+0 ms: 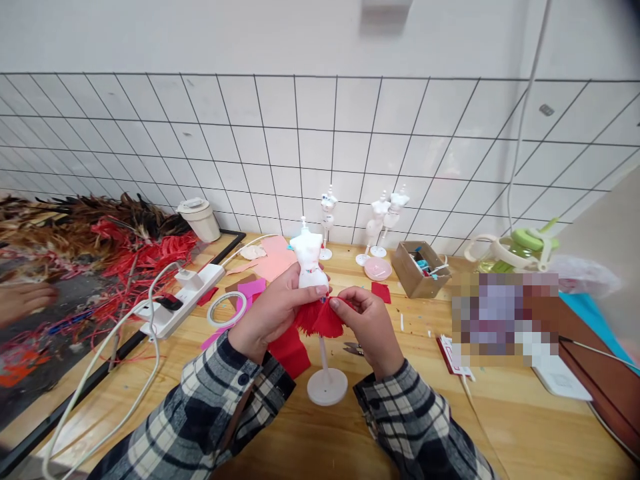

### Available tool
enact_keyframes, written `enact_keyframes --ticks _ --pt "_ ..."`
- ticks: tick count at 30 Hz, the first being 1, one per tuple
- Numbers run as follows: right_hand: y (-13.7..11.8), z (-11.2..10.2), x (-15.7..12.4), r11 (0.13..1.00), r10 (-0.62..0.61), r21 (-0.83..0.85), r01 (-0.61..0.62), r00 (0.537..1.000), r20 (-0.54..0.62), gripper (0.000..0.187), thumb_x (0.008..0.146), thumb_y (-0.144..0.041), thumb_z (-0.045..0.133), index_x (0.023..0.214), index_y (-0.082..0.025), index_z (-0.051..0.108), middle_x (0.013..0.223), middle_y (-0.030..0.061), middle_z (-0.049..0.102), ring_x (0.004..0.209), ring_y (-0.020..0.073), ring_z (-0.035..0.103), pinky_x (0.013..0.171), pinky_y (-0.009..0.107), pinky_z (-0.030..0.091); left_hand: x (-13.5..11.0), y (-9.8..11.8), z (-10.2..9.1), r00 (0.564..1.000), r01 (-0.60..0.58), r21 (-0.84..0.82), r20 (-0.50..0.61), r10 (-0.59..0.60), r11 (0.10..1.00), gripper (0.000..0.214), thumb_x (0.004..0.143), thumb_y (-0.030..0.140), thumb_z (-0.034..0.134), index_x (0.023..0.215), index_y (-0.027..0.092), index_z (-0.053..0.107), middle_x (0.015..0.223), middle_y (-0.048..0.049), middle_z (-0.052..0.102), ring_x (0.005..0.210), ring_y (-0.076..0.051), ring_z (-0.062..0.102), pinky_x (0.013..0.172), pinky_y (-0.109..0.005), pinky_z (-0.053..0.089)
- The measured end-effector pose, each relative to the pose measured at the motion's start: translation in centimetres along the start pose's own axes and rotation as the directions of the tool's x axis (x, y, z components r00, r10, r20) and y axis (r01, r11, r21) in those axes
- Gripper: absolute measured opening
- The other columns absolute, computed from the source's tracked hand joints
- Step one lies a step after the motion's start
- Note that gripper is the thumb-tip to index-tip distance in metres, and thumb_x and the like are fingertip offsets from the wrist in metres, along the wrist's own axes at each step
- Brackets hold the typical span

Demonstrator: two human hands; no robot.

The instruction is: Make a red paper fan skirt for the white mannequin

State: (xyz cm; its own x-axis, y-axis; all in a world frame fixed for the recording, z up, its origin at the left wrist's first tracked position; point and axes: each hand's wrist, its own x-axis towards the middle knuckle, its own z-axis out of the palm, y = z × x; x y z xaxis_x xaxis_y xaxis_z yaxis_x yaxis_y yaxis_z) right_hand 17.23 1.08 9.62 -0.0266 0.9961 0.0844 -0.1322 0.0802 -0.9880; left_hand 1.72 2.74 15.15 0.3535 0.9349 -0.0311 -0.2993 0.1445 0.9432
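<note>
A small white dress-form mannequin (pixel 306 257) stands upright on its round base (pixel 327 387) in front of me. Red fringed fabric (pixel 321 319) hangs around its lower body like a short skirt. My left hand (pixel 280 300) is wrapped round the mannequin's waist and hip, its thumb lying across the front. With thumb and fingers pinched together, my right hand (pixel 367 320) grips the upper right edge of the red fabric. Under my left wrist lies a flat piece of red cloth (pixel 293 353). Small snips (pixel 354 348) rest on the table behind the stand, partly hidden by my right hand.
Three more mannequins (pixel 327 210) stand near the tiled wall. Right of them are a pink dish (pixel 378 269) and a cardboard box (pixel 421 270). A power strip (pixel 185 300), tape roll (pixel 227 309) and feathers (pixel 100 220) lie left, where another person's hand (pixel 25 303) shows.
</note>
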Motion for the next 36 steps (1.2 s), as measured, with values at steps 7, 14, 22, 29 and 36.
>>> enact_keyframes --ticks 7,14,22,29,36 --pt "0.3 -0.1 0.1 1.0 0.001 -0.007 -0.001 1.0 0.002 0.028 0.071 -0.041 0.072 0.074 -0.016 0.06 0.062 -0.0024 0.054 0.055 0.0085 0.044 0.051 0.021 0.036 0.1 0.1 0.1 1.0 -0.002 0.003 0.0 0.002 1.0 0.045 0.067 0.017 0.077 0.107 0.017 0.055 0.089 -0.0021 0.059 0.082 -0.014 0.057 0.073 -0.024 0.045" --pt "-0.2 -0.4 0.0 0.99 -0.027 -0.139 0.03 0.999 0.026 0.025 0.073 -0.038 0.07 0.075 -0.016 0.058 0.063 -0.0029 0.051 0.057 0.009 0.042 0.051 0.021 0.035 0.0 -0.1 0.2 0.999 0.026 0.006 0.024 -0.026 1.0 0.046 0.064 0.013 0.077 0.104 0.017 0.055 0.09 -0.0014 0.06 0.08 -0.014 0.057 0.073 -0.025 0.045" --pt "-1.0 -0.7 -0.2 0.99 -0.072 -0.114 0.078 0.996 0.053 0.019 0.075 -0.032 0.068 0.083 -0.018 0.06 0.08 0.0012 0.059 0.071 0.0125 0.049 0.056 0.022 0.041 0.4 -0.8 -0.1 0.999 0.045 0.073 0.011 -0.046 0.996 0.042 0.068 0.016 0.076 0.104 0.016 0.054 0.092 -0.0022 0.06 0.083 -0.015 0.058 0.077 -0.028 0.045" --pt "-1.0 -0.8 -0.1 0.983 -0.098 -0.157 0.097 0.995 0.0 0.019 0.073 -0.034 0.071 0.079 -0.017 0.065 0.075 0.0016 0.062 0.066 0.0117 0.048 0.056 0.022 0.039 0.2 -0.6 0.6 0.999 0.046 0.045 -0.012 -0.046 0.998 0.037 0.071 0.022 0.074 0.104 0.017 0.057 0.09 -0.0025 0.062 0.083 -0.015 0.058 0.076 -0.026 0.046" --pt "-1.5 -0.7 -0.4 0.975 -0.101 -0.198 0.098 0.995 -0.007 0.02 0.074 -0.037 0.07 0.079 -0.017 0.068 0.072 0.0016 0.063 0.063 0.0117 0.048 0.056 0.023 0.039 0.1 -0.6 0.8 0.998 0.049 0.033 -0.03 -0.048 0.998 0.037 0.071 0.021 0.073 0.106 0.018 0.06 0.088 -0.0022 0.064 0.077 -0.014 0.058 0.072 -0.025 0.047"
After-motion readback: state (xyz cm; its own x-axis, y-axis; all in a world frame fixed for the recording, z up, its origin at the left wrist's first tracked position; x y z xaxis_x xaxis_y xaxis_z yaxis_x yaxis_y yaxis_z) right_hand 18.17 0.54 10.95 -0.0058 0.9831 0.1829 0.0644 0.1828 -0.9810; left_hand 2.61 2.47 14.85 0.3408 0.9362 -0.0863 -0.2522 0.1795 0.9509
